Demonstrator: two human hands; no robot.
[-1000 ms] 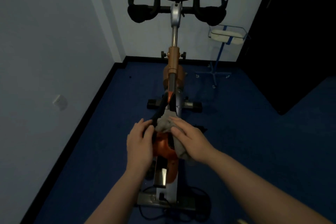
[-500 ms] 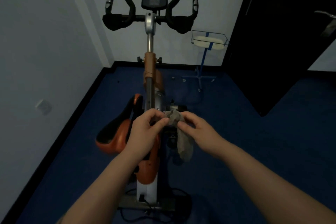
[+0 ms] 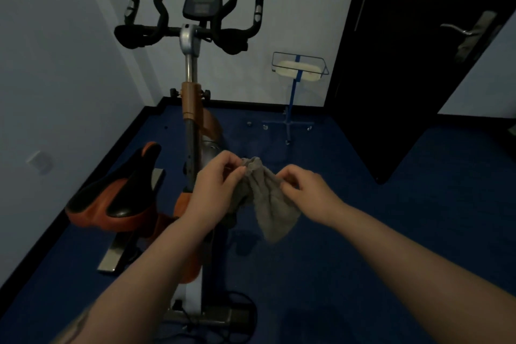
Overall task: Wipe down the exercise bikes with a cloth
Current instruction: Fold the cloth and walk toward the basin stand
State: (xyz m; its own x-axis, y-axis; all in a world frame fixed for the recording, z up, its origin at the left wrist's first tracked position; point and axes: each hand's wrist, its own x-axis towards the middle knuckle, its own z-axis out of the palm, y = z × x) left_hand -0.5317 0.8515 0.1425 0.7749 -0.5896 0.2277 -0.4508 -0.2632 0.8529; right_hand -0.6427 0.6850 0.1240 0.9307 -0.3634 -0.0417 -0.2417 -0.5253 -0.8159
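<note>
I hold the grey cloth (image 3: 268, 201) in the air in front of me, off the bike: my left hand (image 3: 215, 190) pinches its top edge, my right hand (image 3: 304, 190) pinches the other side, and the rest hangs down. I judge this as refolding between wipes; next I need a clean face and one firm grip. Below left is the orange-black saddle (image 3: 117, 198), then the frame post (image 3: 191, 148), farther the handlebars (image 3: 181, 33) and console (image 3: 202, 1). A blue stand (image 3: 293, 92) and dark door (image 3: 413, 64) are apart; nothing blocks me.
</note>
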